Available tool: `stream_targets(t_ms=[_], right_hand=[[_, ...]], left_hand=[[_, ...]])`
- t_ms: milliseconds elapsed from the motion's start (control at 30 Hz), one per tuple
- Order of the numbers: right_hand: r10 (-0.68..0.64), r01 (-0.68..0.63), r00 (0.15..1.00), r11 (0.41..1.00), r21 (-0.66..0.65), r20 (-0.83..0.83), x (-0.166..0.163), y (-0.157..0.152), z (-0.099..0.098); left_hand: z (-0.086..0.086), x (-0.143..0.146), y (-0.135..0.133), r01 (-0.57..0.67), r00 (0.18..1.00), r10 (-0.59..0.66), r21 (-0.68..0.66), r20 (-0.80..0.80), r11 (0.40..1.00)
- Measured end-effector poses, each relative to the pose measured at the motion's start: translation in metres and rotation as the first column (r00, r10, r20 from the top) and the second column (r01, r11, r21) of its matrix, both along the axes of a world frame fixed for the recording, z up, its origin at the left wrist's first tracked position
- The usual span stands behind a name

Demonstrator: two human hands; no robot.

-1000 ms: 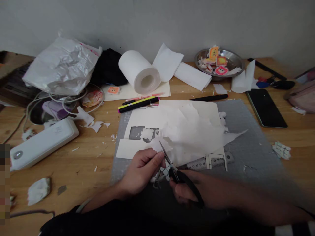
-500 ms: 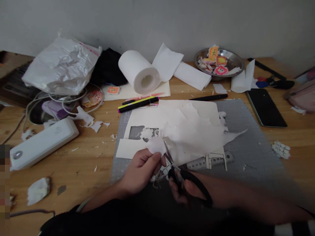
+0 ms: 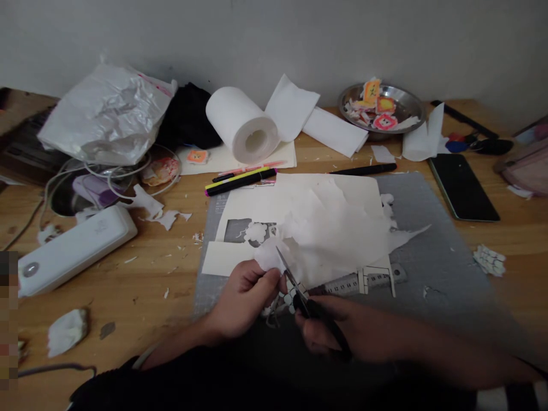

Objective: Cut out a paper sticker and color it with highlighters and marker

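My left hand [image 3: 248, 297] pinches a small white paper piece [image 3: 269, 254] between thumb and fingers above the cutting mat [image 3: 445, 268]. My right hand [image 3: 329, 322] is wrapped round black-handled scissors [image 3: 295, 279]. Their blades lie close together at the right edge of the paper piece; whether they touch it I cannot tell. Below and behind the hands lie a cream card sheet [image 3: 248, 205] with a cut-out window and a torn white tissue sheet [image 3: 342, 222]. A metal ruler [image 3: 342, 285] sticks out from under the card.
Behind the mat lie markers [image 3: 240, 182], a paper roll [image 3: 242, 125] and a metal bowl [image 3: 415, 103] of coloured cut-outs. A phone [image 3: 463, 187] is at the right. On the left are a white power bank [image 3: 81, 248], cables and a plastic bag [image 3: 107, 111].
The scissors' handles have come together and their blades have closed at the paper piece. My left hand stays nearly in place, still pinching it.
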State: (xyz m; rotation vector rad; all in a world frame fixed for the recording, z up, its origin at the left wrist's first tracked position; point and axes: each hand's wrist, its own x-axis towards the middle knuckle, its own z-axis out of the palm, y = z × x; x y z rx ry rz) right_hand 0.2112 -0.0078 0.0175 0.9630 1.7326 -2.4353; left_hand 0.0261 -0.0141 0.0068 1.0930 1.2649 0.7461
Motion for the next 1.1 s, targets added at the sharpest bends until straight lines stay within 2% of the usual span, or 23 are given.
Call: stream_targets(t_ms=[267, 500, 900, 1100], right_hand=[[0.04, -0.04, 0.999, 0.999, 0.005, 0.014, 0.001, 0.0042, 0.0056], [0.036, -0.04, 0.994, 0.999, -0.034, -0.104, 0.0053, 0.0038, 0.0039], [0.009, -0.018, 0.997, 0.993, -0.118, -0.071, 0.0026, 0.0074, 0.0059], [-0.066, 0.068, 0.998, 0.985, -0.158, 0.018, 0.0, 0.0016, 0.0057]], left_hand=[[-0.0005, 0.0016, -0.0018, 0.008, 1.0, -0.008, -0.006, -0.003, 1.0], [-0.0016, 0.001, -0.0033, 0.014, 1.0, -0.014, -0.002, 0.012, 1.0], [-0.0032, 0.0002, -0.0037, 0.011, 1.0, -0.011, -0.003, 0.016, 1.0], [-0.0003, 0.0014, -0.002, -0.038, 0.999, 0.038, -0.015, 0.026, 0.999]])
